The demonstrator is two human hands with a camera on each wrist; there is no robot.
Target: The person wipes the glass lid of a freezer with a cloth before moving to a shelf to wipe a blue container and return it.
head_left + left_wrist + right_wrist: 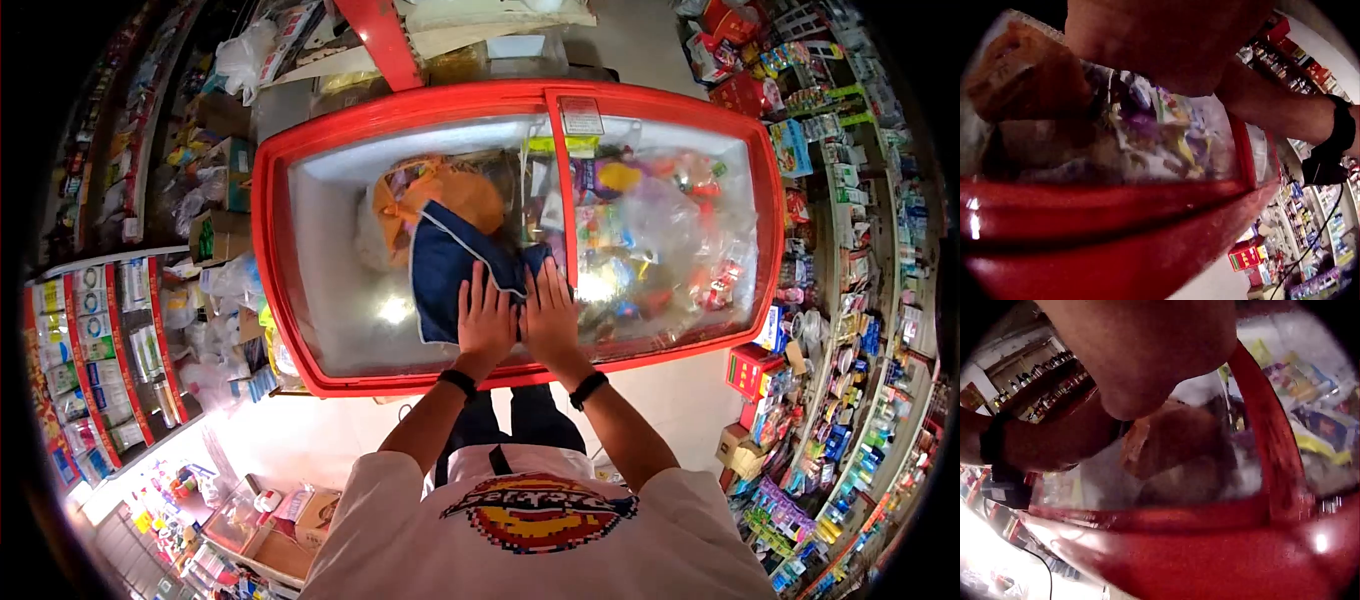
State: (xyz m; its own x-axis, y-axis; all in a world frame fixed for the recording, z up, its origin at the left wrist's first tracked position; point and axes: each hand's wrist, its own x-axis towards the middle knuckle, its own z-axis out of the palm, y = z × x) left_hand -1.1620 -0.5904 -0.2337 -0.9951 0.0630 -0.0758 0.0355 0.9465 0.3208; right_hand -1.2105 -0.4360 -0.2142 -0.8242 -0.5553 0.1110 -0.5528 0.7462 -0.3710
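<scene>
A dark blue cloth with a pale edging lies bunched and partly folded on the glass top of a red-framed chest freezer. My left hand rests on the cloth with its fingers straight and pointing away from me. Close beside it, my right hand presses on the cloth's narrower right part, fingers also extended. That hand is just left of the red bar that divides the top. In both wrist views the base of the hand fills the upper part, and the cloth is hidden.
Under the glass, an orange bag lies on the left and colourful packets fill the right. Stocked shelves stand to the right, with a display rack to the left. A cardboard box sits at lower left.
</scene>
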